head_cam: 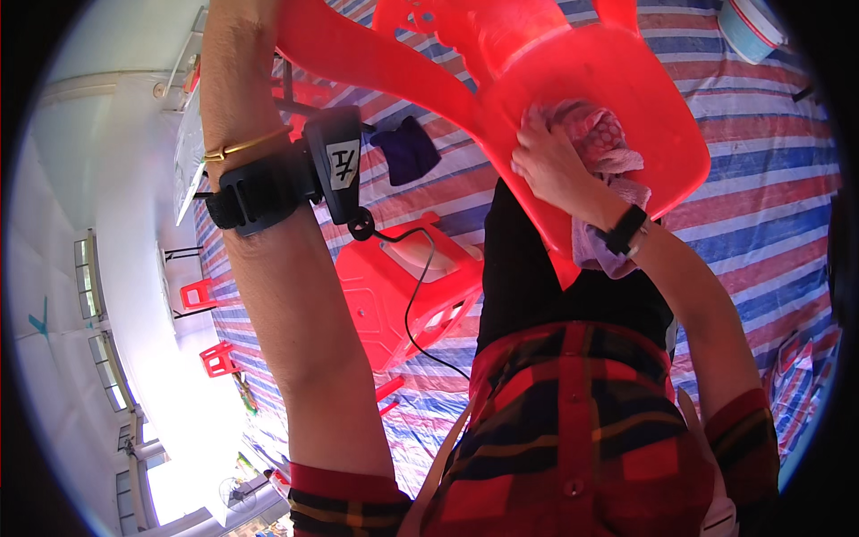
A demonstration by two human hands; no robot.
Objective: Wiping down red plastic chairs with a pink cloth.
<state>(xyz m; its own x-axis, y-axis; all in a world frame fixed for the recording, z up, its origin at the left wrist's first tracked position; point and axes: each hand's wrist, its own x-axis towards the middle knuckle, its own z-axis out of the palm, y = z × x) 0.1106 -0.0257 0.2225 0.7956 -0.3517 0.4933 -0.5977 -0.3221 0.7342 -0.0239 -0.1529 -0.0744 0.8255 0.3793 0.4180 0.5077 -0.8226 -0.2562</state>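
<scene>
My right hand (pixel 547 158) grips a pink, patterned cloth (pixel 607 151) against the seat of a red plastic armchair (pixel 661 114). Part of the cloth hangs past the seat's near edge, below my wrist. The chair's curved arm (pixel 382 64) runs off to the upper left, and its openwork back is cut by the top of the picture. My left arm reaches up along the left side, but the hand itself is out of view.
A red plastic stool (pixel 382 295) lies left of my legs on the striped sheeting (pixel 758 194). Beyond it is a dark purple cloth (pixel 406 151). A bucket (pixel 748 33) stands at upper right. Small red stools (pixel 218 359) are far left. A black cable (pixel 409 315) hangs from my left wrist device (pixel 335 164).
</scene>
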